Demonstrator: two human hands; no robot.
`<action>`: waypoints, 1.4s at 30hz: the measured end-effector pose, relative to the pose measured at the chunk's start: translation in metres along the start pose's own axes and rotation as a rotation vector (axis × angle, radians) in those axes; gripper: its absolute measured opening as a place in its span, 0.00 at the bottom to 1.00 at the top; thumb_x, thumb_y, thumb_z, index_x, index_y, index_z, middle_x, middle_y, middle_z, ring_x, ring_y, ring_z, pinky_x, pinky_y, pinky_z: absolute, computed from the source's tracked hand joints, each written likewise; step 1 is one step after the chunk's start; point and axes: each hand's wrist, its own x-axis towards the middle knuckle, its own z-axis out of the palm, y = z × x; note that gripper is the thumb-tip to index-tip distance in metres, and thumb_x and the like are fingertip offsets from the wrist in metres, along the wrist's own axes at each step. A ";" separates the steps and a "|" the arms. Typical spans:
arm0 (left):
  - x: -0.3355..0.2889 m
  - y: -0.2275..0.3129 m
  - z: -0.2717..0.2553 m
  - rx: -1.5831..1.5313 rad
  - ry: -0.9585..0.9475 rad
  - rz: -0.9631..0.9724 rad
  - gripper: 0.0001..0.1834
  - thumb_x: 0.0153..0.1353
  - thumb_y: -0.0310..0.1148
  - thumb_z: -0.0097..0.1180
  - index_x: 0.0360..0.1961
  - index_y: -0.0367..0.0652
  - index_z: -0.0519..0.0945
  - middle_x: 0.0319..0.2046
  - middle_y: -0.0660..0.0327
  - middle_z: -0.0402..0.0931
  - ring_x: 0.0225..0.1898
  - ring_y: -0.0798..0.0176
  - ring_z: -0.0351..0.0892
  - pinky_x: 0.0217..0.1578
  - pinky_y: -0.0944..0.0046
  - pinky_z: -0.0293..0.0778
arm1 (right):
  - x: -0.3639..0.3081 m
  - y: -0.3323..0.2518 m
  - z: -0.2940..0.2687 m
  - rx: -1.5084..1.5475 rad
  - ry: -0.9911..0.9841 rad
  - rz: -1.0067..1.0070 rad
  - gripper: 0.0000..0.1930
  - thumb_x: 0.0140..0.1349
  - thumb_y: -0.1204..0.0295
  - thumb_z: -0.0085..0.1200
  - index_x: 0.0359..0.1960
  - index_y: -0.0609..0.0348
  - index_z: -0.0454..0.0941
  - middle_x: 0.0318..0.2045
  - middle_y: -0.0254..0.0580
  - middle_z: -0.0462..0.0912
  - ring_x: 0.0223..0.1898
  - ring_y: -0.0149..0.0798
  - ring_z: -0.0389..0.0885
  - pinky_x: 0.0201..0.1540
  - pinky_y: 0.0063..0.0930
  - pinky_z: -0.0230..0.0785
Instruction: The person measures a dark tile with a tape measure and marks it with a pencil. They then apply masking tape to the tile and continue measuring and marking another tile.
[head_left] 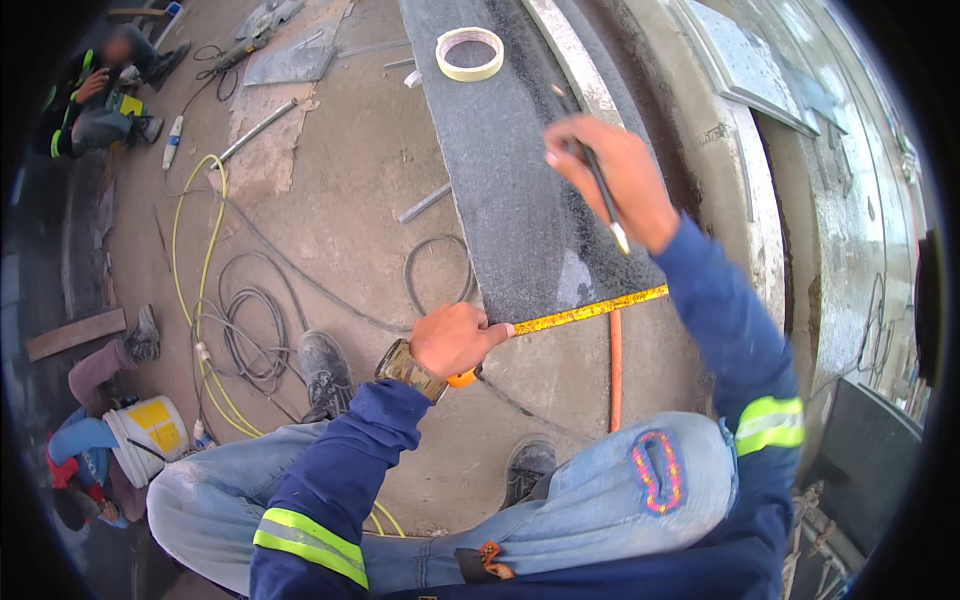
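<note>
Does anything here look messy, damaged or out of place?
Yes. The grey cable lies in loose, uneven loops close to the person's left shoe, which looks untidy underfoot. Also, the dark slab has a pale patch near the tape measure, unlike the surface around it; I can't tell whether it's a stain or damage.

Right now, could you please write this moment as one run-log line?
left hand: on yellow measuring tape, laid across near end of dark slab | right hand: holding pencil over slab | tape roll: on slab
</note>
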 end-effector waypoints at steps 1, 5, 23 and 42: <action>-0.002 -0.005 -0.003 0.009 0.020 0.005 0.30 0.64 0.59 0.57 0.25 0.39 0.87 0.25 0.46 0.82 0.29 0.42 0.83 0.31 0.46 0.77 | 0.025 0.010 0.011 -0.128 0.010 -0.116 0.13 0.68 0.66 0.60 0.50 0.58 0.80 0.39 0.46 0.84 0.39 0.45 0.85 0.45 0.32 0.76; 0.019 -0.012 0.006 0.011 -0.020 0.245 0.31 0.66 0.57 0.57 0.23 0.37 0.85 0.20 0.54 0.82 0.24 0.55 0.83 0.30 0.55 0.76 | 0.124 0.057 0.032 -0.506 0.120 -0.426 0.05 0.62 0.72 0.58 0.37 0.58 0.79 0.28 0.47 0.85 0.32 0.50 0.86 0.36 0.45 0.76; 0.003 -0.015 -0.015 -0.028 -0.048 -0.028 0.30 0.67 0.57 0.56 0.25 0.38 0.86 0.21 0.56 0.84 0.26 0.54 0.84 0.32 0.53 0.76 | -0.067 -0.060 -0.054 0.163 0.105 0.140 0.13 0.62 0.74 0.58 0.48 0.61 0.76 0.44 0.48 0.82 0.46 0.43 0.81 0.53 0.34 0.71; 0.012 0.002 -0.002 -0.073 -0.063 0.044 0.33 0.66 0.58 0.58 0.25 0.32 0.84 0.20 0.54 0.82 0.23 0.60 0.82 0.30 0.59 0.76 | -0.335 -0.036 0.135 -0.099 0.002 0.315 0.11 0.59 0.68 0.65 0.38 0.60 0.79 0.28 0.47 0.76 0.29 0.52 0.78 0.29 0.39 0.68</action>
